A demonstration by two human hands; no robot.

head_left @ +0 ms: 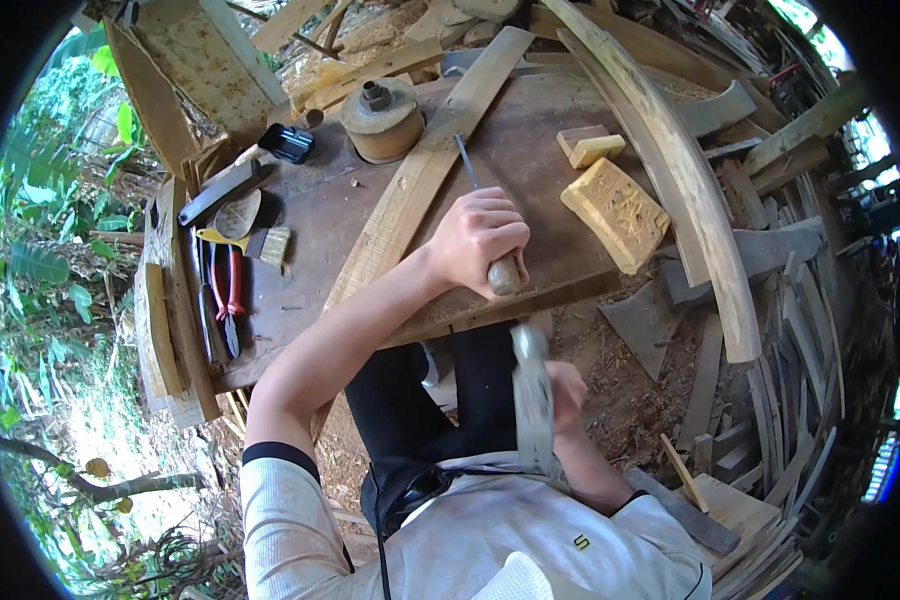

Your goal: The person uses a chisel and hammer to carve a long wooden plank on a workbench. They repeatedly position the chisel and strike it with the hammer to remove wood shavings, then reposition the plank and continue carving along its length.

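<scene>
My left hand [478, 240] is closed round the wooden handle [504, 277] of a thin metal-bladed tool [466, 160], held over the brown workbench [520, 140] beside a long light plank [380, 250] lying diagonally. The blade points away from me; whether its tip touches anything I cannot tell. My right hand [567, 395], lower down beyond the bench's near edge, grips a blurred hammer-like tool [530, 400], upright in view in front of my body. A carved wooden block [615, 215] and two small wood pieces [592, 150] lie right of my left hand.
At the bench's left lie red pliers [233, 295], a yellow-handled brush [268, 245] and a black tray [288, 143]. A round wooden piece [380, 130] stands at the back. Long curved timbers [700, 220] and stacked offcuts line the right; several boards [160, 330] edge the left.
</scene>
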